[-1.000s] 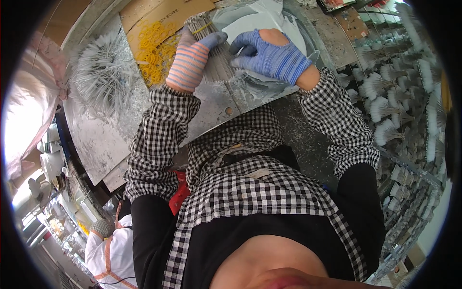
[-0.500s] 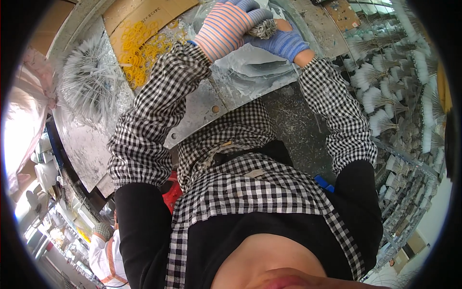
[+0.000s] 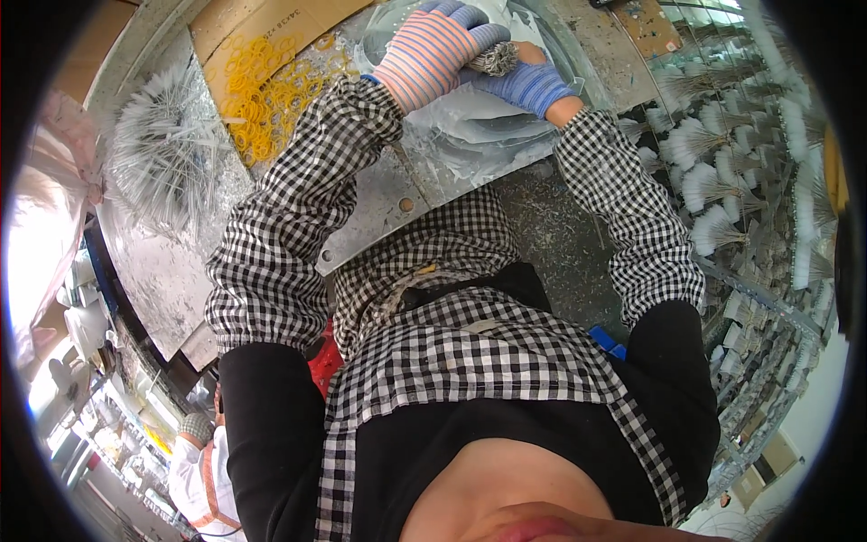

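Side by side at the top middle, my left hand point(image 3: 426, 56) in a pink-and-blue striped glove and my right hand point(image 3: 526, 88) in a blue glove close around a bundle of thin grey wire stems point(image 3: 495, 60). The bundle's cut ends point toward me between the hands; its far end is hidden behind my fingers. Bare fingertips show on the right hand. Beneath the hands lies a metal plate point(image 3: 375, 212) smeared with a pale grey-white paste point(image 3: 479, 131).
Yellow rubber bands point(image 3: 262, 104) are scattered over flattened cardboard point(image 3: 257, 32) at the upper left. Left of them sits a heap of thin whitish brushes point(image 3: 167, 149). Many white fan-shaped brushes with wire stems point(image 3: 713, 185) hang on racks at right. Another person's white sleeve point(image 3: 190, 479) shows at lower left.
The hands and the bundle have shifted very slightly; both keep the same hold.
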Motion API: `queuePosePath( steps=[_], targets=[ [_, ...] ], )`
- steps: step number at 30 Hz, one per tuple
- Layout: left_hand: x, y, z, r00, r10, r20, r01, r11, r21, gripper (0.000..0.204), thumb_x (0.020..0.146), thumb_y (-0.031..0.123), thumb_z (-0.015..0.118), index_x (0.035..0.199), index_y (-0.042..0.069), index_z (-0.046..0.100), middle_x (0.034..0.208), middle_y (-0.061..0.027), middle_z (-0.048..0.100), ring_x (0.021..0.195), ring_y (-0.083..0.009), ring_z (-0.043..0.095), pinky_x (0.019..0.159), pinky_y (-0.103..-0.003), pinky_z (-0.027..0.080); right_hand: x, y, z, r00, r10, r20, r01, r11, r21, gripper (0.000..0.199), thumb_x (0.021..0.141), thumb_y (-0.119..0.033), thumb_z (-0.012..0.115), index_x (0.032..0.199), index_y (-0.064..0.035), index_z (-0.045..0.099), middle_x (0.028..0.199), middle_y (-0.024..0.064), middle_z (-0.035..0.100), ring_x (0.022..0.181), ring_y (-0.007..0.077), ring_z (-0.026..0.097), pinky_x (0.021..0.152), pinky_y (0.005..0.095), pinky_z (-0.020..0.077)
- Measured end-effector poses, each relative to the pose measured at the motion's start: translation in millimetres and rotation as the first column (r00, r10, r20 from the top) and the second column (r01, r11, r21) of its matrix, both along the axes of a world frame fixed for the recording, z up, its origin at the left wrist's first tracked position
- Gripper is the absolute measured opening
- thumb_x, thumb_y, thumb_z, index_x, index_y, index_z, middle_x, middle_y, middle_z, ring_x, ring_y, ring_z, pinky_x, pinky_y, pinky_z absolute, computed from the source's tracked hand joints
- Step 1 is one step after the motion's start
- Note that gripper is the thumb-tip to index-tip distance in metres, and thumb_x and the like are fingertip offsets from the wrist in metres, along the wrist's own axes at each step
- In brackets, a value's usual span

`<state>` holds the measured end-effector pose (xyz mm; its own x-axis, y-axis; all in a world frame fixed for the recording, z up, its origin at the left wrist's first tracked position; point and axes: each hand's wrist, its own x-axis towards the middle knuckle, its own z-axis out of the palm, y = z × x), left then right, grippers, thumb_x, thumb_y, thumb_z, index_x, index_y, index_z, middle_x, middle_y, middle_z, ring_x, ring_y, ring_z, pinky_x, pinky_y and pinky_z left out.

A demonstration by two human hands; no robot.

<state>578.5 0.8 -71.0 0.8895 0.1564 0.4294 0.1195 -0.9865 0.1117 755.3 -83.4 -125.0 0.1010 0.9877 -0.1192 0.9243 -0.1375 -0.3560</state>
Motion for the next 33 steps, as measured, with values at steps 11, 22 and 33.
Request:
queuePosePath(
  steps=[11, 22, 33],
  targets=[
    [-27, -21, 20, 0.941, 0.269, 0.208, -0.249, 0.961, -0.119, 0.056, 0.069, 0.018, 0.087, 0.119, 0.014, 0.062, 0.114, -0.009, 0.066, 0.107, -0.029, 0.062, 0.092, -0.043, 0.051, -27, -27, 48, 0.992, 0.018, -0.129, 0.004, 0.986, 0.168, 0.039, 0.081, -0.047, 0.071, 0.101, -0.0132, 0.073, 0.094, 0.0129, 0.074, 0.084, 0.0326, 0.071, 0.084, 0.0423, 0.0559],
    [-133, -84, 0, 0.417, 0.889, 0.188, 0.864, -0.323, -0.387, 0.049, 0.101, 0.043, 0.051, 0.131, 0.005, 0.057, 0.129, -0.0091, 0.065, 0.116, -0.0266, 0.063, 0.101, -0.041, 0.053, -84, -143, 104, 0.854, 0.118, -0.508, 0.164, 0.864, 0.476, 0.017, 0.081, -0.01, 0.08, 0.096, -0.005, 0.074, 0.079, 0.0058, 0.072, 0.058, 0.0103, 0.063, 0.055, 0.0215, 0.0487],
    [-165, -112, -22, 0.238, 0.971, -0.008, 0.923, -0.228, -0.311, 0.035, 0.103, 0.027, 0.048, 0.125, 0.002, 0.059, 0.12, -0.0118, 0.067, 0.105, -0.0267, 0.066, 0.088, -0.042, 0.06, -132, -154, 83, 0.61, 0.129, -0.782, 0.14, 0.954, 0.266, 0.013, 0.086, -0.01, 0.078, 0.095, -0.0006, 0.075, 0.078, 0.0048, 0.072, 0.061, 0.008, 0.063, 0.056, 0.0236, 0.0506]
  ],
)
